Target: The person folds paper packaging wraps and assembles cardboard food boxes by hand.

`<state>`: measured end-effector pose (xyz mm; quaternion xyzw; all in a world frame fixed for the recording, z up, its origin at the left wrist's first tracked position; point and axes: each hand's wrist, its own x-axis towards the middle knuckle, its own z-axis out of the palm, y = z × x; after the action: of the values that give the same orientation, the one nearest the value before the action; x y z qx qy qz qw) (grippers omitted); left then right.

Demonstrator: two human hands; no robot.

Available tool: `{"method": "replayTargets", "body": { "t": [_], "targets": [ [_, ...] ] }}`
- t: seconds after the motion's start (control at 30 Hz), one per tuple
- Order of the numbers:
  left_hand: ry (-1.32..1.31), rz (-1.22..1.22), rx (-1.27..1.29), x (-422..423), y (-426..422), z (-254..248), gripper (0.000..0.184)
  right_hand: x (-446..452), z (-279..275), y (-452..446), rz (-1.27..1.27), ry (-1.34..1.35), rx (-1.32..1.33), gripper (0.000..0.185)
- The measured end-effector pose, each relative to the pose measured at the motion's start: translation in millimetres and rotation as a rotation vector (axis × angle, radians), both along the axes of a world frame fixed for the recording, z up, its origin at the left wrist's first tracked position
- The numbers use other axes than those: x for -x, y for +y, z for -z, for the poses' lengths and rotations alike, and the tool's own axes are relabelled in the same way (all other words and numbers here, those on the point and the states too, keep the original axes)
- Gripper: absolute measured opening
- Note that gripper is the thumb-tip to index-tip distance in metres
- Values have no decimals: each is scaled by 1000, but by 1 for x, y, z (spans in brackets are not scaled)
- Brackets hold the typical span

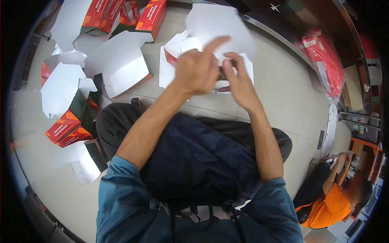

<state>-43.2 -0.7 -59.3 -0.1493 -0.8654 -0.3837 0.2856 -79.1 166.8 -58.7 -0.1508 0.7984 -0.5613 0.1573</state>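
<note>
Evidently a good share of the carton folding is done: at the left of the frame a red-and-green box [73, 121] has its sides formed and its white lid flap standing open, with a small open box [90, 160] below it, partly behind the knee. Above, in the upper left, several red printed boxes [152, 16] lean close together, and a wide-flapped box [127, 75] sits nearer the middle, also unclosed, so the lids look like what is left on these. At upper centre lies the white-lined carton [214, 24] being worked, one broad panel raised and its front hidden by the hands; it seems only partly shaped. The left hand [197, 71] is over its near side, fingers curled and the index stretched out, while the right hand [243, 87], just beside it, has thumb and forefinger bent with a gap between; both are blurred, and I cannot tell whether either grips the cardboard. Crossed legs [111, 121] bound the near side, and the boxes crowd the left. Rightward, the tiled floor [287, 81] gives the most room, up to the dark cabinet [279, 24], a plastic-wrapped red bundle [324, 65] and, lower right, another person in orange [328, 206]
</note>
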Motion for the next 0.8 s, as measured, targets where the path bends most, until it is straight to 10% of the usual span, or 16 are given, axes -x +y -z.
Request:
{"method": "replayTargets", "body": {
  "t": [0.07, 0.17, 0.47, 0.6, 0.8],
  "targets": [
    [89, 25, 47, -1, 18, 5, 52, 11, -6, 4, 250, -376, 208, 41],
    [219, -5, 52, -8, 37, 3, 37, 56, 13, 62, 373, -190, 260, 41],
    [-759, 284, -190, 17, 24, 132, 31, 125, 131, 198, 1054, -29, 134, 45],
    [-1037, 272, -318, 25, 19, 135, 35, 112, 86, 159, 1280, 20, -316, 49],
    [-1116, 198, -239, 29, 15, 133, 39, 77, 50, 123, 216, -84, -284, 61]
  ]
}}
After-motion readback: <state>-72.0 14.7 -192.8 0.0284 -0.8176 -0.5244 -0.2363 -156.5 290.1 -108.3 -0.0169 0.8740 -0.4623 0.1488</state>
